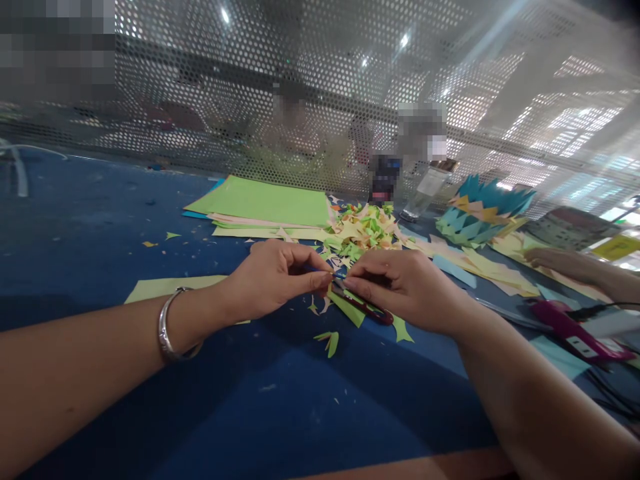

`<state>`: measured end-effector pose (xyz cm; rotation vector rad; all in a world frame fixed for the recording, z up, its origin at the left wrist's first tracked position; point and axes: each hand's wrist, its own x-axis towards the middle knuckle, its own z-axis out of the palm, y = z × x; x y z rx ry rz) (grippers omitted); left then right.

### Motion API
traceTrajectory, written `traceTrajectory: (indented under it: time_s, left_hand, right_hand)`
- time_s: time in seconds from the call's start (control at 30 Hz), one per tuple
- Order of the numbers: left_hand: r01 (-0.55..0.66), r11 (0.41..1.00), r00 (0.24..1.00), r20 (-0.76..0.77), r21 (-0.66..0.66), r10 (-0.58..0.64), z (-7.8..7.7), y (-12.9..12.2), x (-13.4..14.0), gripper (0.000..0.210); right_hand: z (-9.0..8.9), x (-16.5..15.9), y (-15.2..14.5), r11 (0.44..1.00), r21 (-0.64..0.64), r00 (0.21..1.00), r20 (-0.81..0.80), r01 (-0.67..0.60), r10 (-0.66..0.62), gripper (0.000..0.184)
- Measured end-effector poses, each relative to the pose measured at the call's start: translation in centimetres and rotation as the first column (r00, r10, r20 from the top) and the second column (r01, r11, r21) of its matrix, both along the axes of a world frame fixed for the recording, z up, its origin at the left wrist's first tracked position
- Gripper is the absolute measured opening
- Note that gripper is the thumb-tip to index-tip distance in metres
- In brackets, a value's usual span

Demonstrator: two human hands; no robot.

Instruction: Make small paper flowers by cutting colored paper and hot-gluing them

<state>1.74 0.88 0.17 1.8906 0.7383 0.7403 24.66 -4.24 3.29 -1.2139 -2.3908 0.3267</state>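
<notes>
In the head view, my left hand (pixel 275 279) and my right hand (pixel 411 288) meet close together over the blue table. Thumb and forefinger of each are pinched. A thin, dark bluish thing (pixel 339 275) shows between the fingertips, too small to name. Just under my right fingers lies a tool with a dark red handle (pixel 370 311), its front part mostly hidden. Beneath it are green paper strips (pixel 350 310). A small folded green scrap (pixel 330 343) rests nearer to me. Pale yellow-green paper (pixel 173 288) sits partly behind my left wrist.
Behind my hands is a heap of cut paper scraps (pixel 367 230), beside stacked green sheets (pixel 270 202). A clear bottle (pixel 425 193), a layered paper piece (pixel 483 213) and a purple power strip (pixel 575 337) stand right. Another person's hand (pixel 565 263) rests there. A perforated metal screen (pixel 250 120) borders the table.
</notes>
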Motion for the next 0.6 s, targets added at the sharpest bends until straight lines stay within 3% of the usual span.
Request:
traceTrajectory:
  time_s: [0.2, 0.43, 0.6]
  left_hand:
    - [0.013, 1.000, 1.000, -0.016, -0.027, -0.013, 0.12, 0.01, 0.06, 0.020]
    - [0.035, 0.966, 0.999, 0.013, -0.257, -0.033, 0.36, -0.33, 0.55, 0.020]
    - [0.040, 0.967, 0.999, 0.020, -0.253, -0.037, 0.33, -0.26, 0.42, 0.019]
  right_hand:
    - [-0.10, 0.04, 0.11, 1.000, -0.001, 1.000, -0.003, -0.029, 0.029, 0.026]
    - [-0.19, 0.07, 0.24, 0.993, 0.082, 0.997, 0.023, -0.081, 0.079, 0.021]
    - [-0.15, 0.03, 0.19, 0.994, 0.076, 0.997, 0.027, -0.074, 0.072, 0.022]
